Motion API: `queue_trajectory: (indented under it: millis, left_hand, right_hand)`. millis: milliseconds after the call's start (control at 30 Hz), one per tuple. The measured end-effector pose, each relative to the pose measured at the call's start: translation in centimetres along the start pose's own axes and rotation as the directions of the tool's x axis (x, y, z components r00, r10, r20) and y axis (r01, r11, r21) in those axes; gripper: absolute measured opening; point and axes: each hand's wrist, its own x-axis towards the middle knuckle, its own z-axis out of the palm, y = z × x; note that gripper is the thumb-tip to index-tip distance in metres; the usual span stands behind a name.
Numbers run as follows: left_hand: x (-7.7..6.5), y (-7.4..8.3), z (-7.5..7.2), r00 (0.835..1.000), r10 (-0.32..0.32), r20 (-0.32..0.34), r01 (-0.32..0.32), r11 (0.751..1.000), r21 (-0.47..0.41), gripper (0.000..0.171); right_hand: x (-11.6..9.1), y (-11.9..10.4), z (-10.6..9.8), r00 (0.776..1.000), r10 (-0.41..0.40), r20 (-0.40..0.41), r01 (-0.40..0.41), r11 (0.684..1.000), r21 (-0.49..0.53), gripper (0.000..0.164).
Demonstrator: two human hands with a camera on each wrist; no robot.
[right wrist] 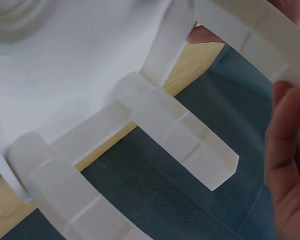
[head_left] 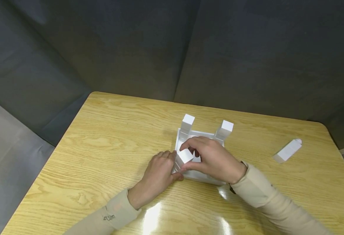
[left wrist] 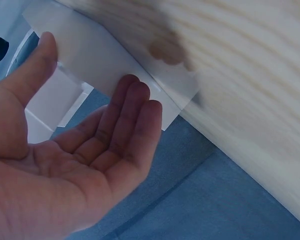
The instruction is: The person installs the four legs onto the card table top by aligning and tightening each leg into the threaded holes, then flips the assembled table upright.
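A white, shallow tray-like base (head_left: 202, 177) lies on the table with square white legs standing at its corners. My right hand (head_left: 214, 158) grips a white leg (head_left: 186, 156) at the near left corner, thumb on the near side and fingers on the far side. Against that same corner rests my left hand (head_left: 160, 168), its fingers along the left side and thumb at the front edge. In the left wrist view its fingertips touch a white side panel (left wrist: 90, 47). Two more legs, the back left leg (head_left: 187, 123) and back right leg (head_left: 224, 129), stand upright.
A loose white leg (head_left: 289, 150) with a rounded knob at one end lies on the right part of the wooden table (head_left: 107, 130). Dark fabric (head_left: 130, 49) hangs behind the table's back edge.
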Motion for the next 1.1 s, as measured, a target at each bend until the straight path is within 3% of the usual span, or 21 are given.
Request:
queue_trajectory:
  millis: [133, 433, 700, 1100]
  left_hand:
    - [0.0, 0.0, 0.0, 1.0, -0.003, 0.008, 0.003, 1.0, -0.005, 0.083]
    - [0.0, 0.1, 0.0, 1.0, -0.007, 0.003, 0.007, 1.0, -0.006, 0.082]
    - [-0.1, -0.1, 0.1, 1.0, -0.002, -0.005, 0.002, 1.0, -0.02, 0.08]
    - [-0.1, 0.0, 0.1, 1.0, 0.025, -0.018, -0.025, 1.0, 0.017, 0.082]
  right_hand:
    - [-0.2, 0.2, 0.2, 0.999, -0.001, -0.051, 0.004, 0.998, 0.057, 0.044]
    - [-0.9, 0.6, -0.3, 1.0, -0.008, -0.025, 0.011, 0.99, 0.143, 0.033]
    - [-0.9, 0.4, 0.6, 0.995, 0.038, -0.094, -0.03, 0.995, 0.09, 0.024]
    - [-0.8, 0.3, 1.1, 0.993, 0.016, -0.116, -0.006, 0.996, 0.085, 0.035]
